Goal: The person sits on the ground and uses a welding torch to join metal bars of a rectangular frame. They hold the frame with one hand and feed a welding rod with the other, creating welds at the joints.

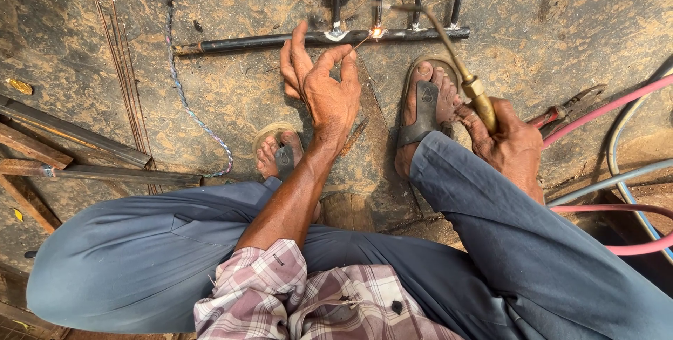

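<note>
Plaid shirt hem (pixel 308 298) and blue-grey trousers (pixel 140 256): nearest, person squatting on the floor (pixel 231 94). Left hand (pixel 329 91): fingers pinching a thin filler rod (pixel 362 41) toward the glowing joint (pixel 377 32) on the dark pipe (pixel 280 40). Right hand (pixel 508 144): fingers gripping a brass torch (pixel 471 84). Pliers (pixel 571 109) and hoses (pixel 617 102) are lying toward the floor's right edge.

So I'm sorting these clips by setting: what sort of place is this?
Probably a metalworking or welding workshop, with work done on the floor: a brass gas torch flames at a joint of dark metal rods, with gas hoses beside it.
</note>
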